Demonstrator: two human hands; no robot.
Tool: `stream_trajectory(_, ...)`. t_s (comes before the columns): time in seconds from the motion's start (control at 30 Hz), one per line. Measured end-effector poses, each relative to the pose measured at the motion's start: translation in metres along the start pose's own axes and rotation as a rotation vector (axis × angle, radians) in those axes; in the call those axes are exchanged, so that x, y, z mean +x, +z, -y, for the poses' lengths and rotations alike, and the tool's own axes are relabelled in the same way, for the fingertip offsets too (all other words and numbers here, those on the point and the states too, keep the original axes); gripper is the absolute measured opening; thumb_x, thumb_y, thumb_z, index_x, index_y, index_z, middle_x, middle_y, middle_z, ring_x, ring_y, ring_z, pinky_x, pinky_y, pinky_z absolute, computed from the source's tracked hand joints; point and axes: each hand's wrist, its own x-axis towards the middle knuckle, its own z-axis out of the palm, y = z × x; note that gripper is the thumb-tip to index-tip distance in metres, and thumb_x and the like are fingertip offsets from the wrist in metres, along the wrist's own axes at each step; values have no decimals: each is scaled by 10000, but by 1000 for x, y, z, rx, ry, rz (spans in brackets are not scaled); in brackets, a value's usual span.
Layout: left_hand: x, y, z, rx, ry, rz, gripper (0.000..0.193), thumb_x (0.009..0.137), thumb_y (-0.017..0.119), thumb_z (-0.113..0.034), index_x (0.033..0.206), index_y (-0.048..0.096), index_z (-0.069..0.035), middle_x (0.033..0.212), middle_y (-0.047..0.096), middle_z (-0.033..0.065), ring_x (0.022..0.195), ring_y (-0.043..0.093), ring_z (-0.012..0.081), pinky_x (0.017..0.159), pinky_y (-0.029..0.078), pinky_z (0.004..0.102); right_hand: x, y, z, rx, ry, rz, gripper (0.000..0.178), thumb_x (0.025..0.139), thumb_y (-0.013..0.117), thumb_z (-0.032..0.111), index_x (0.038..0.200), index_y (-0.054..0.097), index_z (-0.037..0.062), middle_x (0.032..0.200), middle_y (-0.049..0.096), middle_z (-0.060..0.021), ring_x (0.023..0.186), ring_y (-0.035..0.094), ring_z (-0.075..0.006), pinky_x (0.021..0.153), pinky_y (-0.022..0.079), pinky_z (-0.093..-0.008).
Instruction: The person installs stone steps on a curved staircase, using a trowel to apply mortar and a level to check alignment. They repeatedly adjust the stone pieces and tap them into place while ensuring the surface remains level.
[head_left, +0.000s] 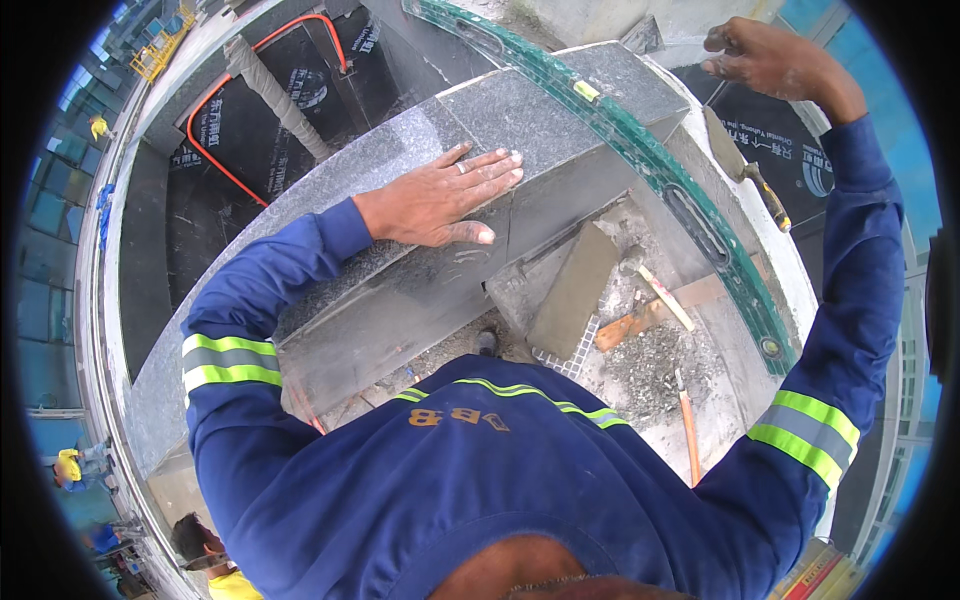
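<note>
My left hand (440,200) lies flat on the speckled grey stone slab (400,140), fingers stretched out and dusty, near a joint with the neighbouring slab (600,85). Across that second slab runs a long green spirit level (640,155), reaching from the top of the view down to the right. My right hand (775,65) is raised at the upper right, apart from the level. Its fingers are loosely curled, with nothing visible in them. Below it, a trowel (722,145) with a yellow and black handle rests on the pale wall edge.
In the recess before me are a grey slab piece (575,290), a wooden-handled hammer (662,297), rubble (670,365) and an orange-handled tool (688,430). Orange hose (205,150) crosses black sheeting at the left. Another person (205,550) shows at the lower left.
</note>
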Motion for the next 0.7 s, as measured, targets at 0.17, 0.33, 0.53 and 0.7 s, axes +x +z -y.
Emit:
stream_trajectory(0.17,-9,-4,29,-85,-75,19,923,993,202,-760,1667,187,-129,1732,177,118,1606,133,298,1305,128,570,-9,-9,77,106,4,81,550,1030,624,440,1356,641,-2,1214,705,-229,1088,688,-360,983,537,-419)
stream_trajectory(0.33,-38,-1,94,26,-440,29,907,1011,193,-756,1671,177,-133,1736,164,120,1609,119,302,1304,118,575,-19,-11,106,174,-7,65,485,1042,610,361,1331,655,-26,1186,720,-254,1058,708,-377,977,544,-431)
stream_trajectory(0.53,-1,4,60,-4,-210,-8,856,1048,212,-706,1669,175,-117,1735,153,144,1608,114,318,1284,113,630,5,35,153,388,-99,47,450,1045,586,303,1353,638,-20,1148,718,-275,1036,702,-406,938,551,-442)
stream_trajectory(0.7,27,8,76,-62,-179,-63,861,1046,247,-718,1664,209,-120,1721,205,161,1598,167,343,1273,154,624,-1,75,227,614,-229,-46,407,1050,591,344,1120,655,-51,1007,672,-284,958,654,-448,861,514,-491)
